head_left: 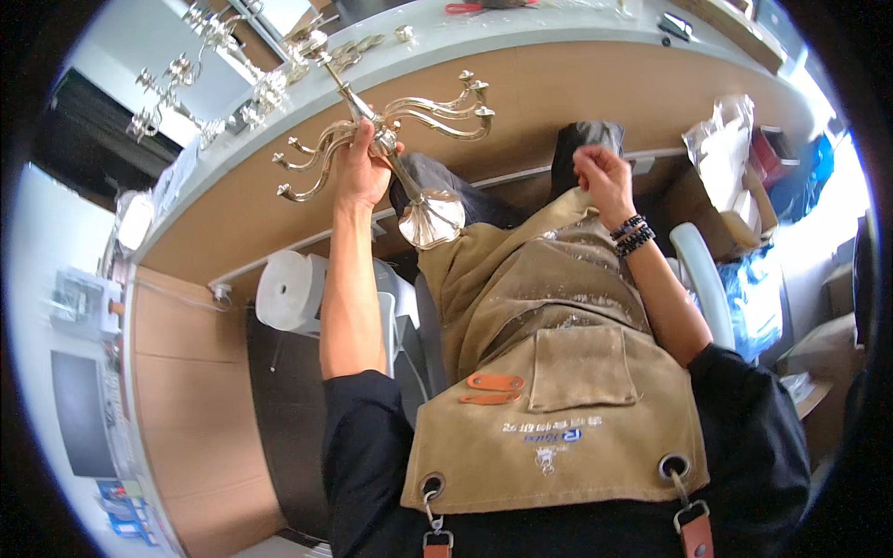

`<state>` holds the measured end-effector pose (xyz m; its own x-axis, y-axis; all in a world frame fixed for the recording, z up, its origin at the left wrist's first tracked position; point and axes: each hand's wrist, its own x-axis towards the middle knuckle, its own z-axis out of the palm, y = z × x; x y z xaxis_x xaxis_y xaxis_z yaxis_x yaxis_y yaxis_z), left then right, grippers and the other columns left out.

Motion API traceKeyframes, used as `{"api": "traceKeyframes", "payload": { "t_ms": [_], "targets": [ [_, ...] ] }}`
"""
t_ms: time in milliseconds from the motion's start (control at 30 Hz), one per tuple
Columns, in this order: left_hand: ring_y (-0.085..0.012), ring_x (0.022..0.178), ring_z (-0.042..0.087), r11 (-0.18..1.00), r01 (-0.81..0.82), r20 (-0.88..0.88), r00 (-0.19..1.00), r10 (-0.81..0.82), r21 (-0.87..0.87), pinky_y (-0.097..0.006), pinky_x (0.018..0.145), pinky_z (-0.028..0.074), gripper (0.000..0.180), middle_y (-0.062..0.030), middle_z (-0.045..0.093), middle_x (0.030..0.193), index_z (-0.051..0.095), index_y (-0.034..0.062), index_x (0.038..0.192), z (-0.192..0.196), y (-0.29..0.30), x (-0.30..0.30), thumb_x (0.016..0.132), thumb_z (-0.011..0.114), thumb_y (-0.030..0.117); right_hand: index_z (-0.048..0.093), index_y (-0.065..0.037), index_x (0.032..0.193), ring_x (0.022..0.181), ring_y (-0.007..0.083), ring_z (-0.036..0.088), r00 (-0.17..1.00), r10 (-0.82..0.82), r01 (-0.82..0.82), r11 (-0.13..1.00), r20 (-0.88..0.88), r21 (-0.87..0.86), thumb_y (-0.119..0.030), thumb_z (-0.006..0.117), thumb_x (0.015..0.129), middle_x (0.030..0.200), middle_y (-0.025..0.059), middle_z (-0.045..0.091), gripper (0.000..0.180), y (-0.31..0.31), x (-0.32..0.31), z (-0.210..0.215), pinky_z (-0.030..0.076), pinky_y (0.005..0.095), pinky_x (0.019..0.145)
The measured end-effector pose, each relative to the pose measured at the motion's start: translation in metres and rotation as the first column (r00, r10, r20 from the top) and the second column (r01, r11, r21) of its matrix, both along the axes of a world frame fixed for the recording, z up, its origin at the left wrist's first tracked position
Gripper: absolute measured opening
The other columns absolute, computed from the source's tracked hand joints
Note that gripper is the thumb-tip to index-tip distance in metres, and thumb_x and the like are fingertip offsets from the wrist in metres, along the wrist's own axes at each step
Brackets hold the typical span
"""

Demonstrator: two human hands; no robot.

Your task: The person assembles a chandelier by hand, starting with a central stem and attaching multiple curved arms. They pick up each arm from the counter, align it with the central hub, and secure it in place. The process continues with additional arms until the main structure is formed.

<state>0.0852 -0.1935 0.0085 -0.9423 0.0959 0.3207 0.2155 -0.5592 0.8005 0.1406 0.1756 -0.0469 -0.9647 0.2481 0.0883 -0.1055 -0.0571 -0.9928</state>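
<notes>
A shiny silver candelabra point(433, 219) with several curved arms is held up in front of the bench by my left hand point(361, 172), which is closed around its centre below the arms. It tilts, with its top toward the bench edge and its fluted round base toward my lap. My right hand point(605, 181), with dark beaded bracelets point(634, 234) at the wrist, hovers by the upper edge of my brown apron point(549, 288). Its fingers are curled in; what they hold, if anything, is hidden.
The curved pale bench point(521, 30) bears more silver candelabra parts point(265, 93) at the left. A white stool point(290, 288) stands beneath it. At my right are a carton point(735, 209) with plastic wrapping, blue bags point(752, 302) and a pale chair armrest point(699, 279).
</notes>
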Motion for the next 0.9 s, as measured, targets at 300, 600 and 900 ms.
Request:
{"api": "traceKeyframes", "payload": {
  "t_ms": [300,600,900],
  "targets": [
    [-0.0216,0.087,0.065,0.996,-0.080,0.075,0.994,0.078,0.028,-0.042,0.068,0.054,0.051,-0.0070,0.066,0.098,0.057,0.0067,0.125,-0.011,0.001,-0.004,0.085,0.080,0.027,0.067,0.006,0.103,0.073,0.0219,0.068,0.521,0.786,-0.035,0.410,-0.333,0.911,-0.056,0.061,0.091,0.081,0.0164,0.069,0.064,-0.165,-0.087,0.276,0.055,0.0358,0.065],
    [-0.0207,0.094,0.064,0.991,-0.122,0.109,0.987,0.116,0.055,-0.043,0.075,0.054,0.040,-0.0092,0.066,0.112,0.061,0.0051,0.121,-0.002,0.008,0.009,0.089,0.075,0.024,0.070,0.000,0.100,0.067,0.0221,0.066,-0.010,0.981,-0.107,-0.192,0.192,0.975,-0.046,0.062,0.091,0.077,0.0134,0.067,0.048,-0.206,-0.123,0.346,0.053,0.0320,0.057],
    [-0.0102,0.092,0.057,0.991,-0.133,0.090,0.987,0.131,0.019,-0.028,0.081,0.046,0.047,-0.0112,0.067,0.113,0.062,0.0025,0.121,0.003,0.016,0.017,0.083,0.082,0.022,0.066,0.003,0.111,0.072,0.0229,0.067,0.295,0.891,-0.256,-0.275,0.346,0.927,-0.050,0.060,0.092,0.088,0.0159,0.066,0.057,-0.218,-0.174,0.346,0.055,0.0313,0.061]
  ]
}}
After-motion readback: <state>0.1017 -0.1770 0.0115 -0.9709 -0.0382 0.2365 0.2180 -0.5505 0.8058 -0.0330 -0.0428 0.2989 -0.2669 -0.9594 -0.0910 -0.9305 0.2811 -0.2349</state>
